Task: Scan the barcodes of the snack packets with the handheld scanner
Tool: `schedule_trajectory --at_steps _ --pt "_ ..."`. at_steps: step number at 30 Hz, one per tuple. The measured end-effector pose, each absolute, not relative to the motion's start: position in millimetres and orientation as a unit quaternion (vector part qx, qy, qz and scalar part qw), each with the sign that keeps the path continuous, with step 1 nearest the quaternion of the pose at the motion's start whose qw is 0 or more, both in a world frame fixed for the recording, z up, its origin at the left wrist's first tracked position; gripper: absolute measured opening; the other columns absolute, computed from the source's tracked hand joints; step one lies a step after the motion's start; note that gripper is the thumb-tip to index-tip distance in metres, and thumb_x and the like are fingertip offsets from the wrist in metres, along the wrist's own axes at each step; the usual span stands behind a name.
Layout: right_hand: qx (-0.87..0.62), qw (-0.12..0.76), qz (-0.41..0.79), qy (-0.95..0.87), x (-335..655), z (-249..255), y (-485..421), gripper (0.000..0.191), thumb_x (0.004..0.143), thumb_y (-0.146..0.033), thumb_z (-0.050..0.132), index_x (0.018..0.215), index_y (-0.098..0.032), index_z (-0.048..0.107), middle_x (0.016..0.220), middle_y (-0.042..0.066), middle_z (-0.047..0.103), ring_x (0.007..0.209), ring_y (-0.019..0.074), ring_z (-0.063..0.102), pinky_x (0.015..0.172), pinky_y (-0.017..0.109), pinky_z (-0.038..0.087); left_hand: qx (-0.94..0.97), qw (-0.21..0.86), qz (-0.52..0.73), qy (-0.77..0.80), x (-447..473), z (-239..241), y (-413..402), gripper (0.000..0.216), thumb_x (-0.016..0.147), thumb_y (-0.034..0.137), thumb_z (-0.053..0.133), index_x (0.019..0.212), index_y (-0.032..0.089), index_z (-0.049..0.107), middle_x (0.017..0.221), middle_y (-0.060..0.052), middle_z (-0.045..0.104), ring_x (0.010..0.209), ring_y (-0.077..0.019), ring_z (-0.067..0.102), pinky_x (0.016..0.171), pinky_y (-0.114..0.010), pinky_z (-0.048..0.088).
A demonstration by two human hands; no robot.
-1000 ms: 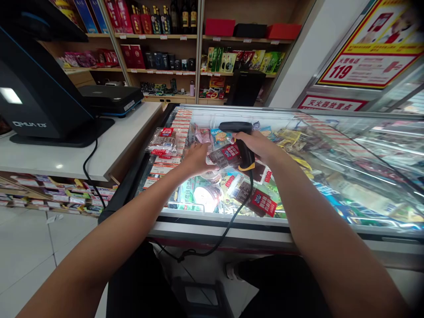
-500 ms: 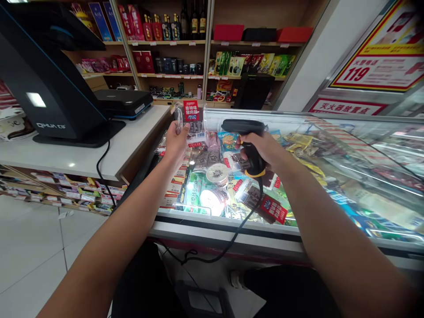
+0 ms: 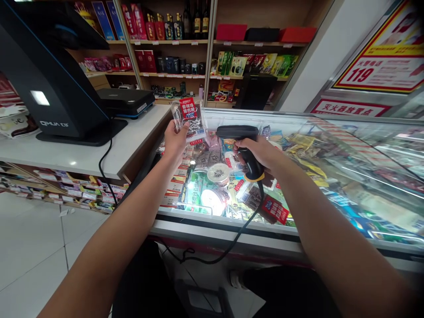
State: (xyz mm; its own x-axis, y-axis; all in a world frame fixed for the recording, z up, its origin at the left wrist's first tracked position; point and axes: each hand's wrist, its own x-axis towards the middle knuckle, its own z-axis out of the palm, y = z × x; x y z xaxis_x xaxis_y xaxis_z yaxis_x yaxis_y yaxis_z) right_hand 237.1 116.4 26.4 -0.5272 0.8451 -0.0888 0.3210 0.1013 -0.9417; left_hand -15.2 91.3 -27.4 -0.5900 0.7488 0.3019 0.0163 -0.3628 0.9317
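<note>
My left hand (image 3: 177, 138) is closed on the edge of a clear snack packet (image 3: 192, 117) with a red label and dark contents, held up above the glass-topped freezer (image 3: 228, 226). A barcode patch shows at the packet's lower right corner. In my right hand (image 3: 260, 152) is a black and yellow barcode scanner (image 3: 236, 131), its head pointing left towards the packet, a short gap between them. The scanner's cable (image 3: 243, 232) hangs down over the freezer's front edge. Another red-labelled packet (image 3: 274, 209) lies below the scanner.
On the left counter (image 3: 82, 161) stand a black till (image 3: 66, 88) and a flat black device (image 3: 126, 101). Tubs (image 3: 218, 173) and many packets lie around the freezer. Shelves with bottles (image 3: 197, 22) and boxes rise behind, and a stool (image 3: 202, 298) is below.
The packet has tilted and turned, so its barcode corner now shows more plainly. The scanner has shifted slightly left and down, closer to the packet.
</note>
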Motion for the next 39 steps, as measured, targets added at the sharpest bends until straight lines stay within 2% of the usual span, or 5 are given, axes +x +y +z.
schedule_trajectory --at_steps 9,18,25,31,39 --pt "-0.629 0.116 0.181 -0.747 278.6 32.0 163.7 0.042 0.087 -0.060 0.065 0.089 -0.019 0.072 0.085 0.015 0.074 0.080 0.0329 0.070 0.067 0.039 0.051 0.487 -0.025 0.417 0.768 -71.4 -13.6 75.3 0.038 0.095 0.024 0.061 0.133 0.017 0.058 0.108 -0.015 0.071 0.107 -0.0358 0.069 0.096 -0.050 0.053" --pt "-0.632 0.046 0.169 -0.755 289.0 22.7 175.7 0.053 0.083 -0.066 0.066 0.100 -0.017 0.076 0.106 0.019 0.077 0.088 0.0348 0.072 0.074 0.042 0.054 0.568 -0.159 0.250 0.767 -35.4 -11.5 61.1 0.040 0.099 0.019 0.050 0.135 0.010 0.065 0.137 -0.025 0.059 0.132 -0.0459 0.053 0.106 -0.060 0.045" --pt "-0.602 0.072 0.234 -0.760 284.1 22.5 174.6 0.044 0.084 -0.059 0.070 0.105 -0.020 0.076 0.104 0.013 0.079 0.092 0.0319 0.073 0.079 0.038 0.054 0.724 0.103 0.220 0.646 51.4 -45.5 70.9 0.068 0.098 0.058 0.058 0.152 0.018 0.052 0.158 -0.018 0.055 0.148 -0.0395 0.047 0.120 -0.057 0.039" --pt "-0.511 0.144 0.426 -0.733 265.2 10.1 163.5 0.032 0.082 -0.042 0.077 0.109 -0.025 0.072 0.095 0.007 0.078 0.084 0.0269 0.072 0.072 0.034 0.056 0.731 0.144 0.229 0.627 66.8 -52.7 78.9 0.093 0.081 0.049 0.082 0.156 0.009 0.044 0.147 -0.025 0.061 0.137 -0.0431 0.054 0.111 -0.054 0.046" --pt "-0.472 0.318 0.463 -0.679 251.5 17.7 143.1 0.027 0.088 -0.048 0.069 0.101 -0.025 0.067 0.085 0.006 0.071 0.076 0.0241 0.067 0.062 0.033 0.056 0.639 0.272 0.372 0.617 44.8 -39.0 74.4 0.037 0.085 0.032 0.078 0.118 0.017 0.072 0.125 -0.019 0.075 0.107 -0.0322 0.074 0.085 -0.042 0.060"
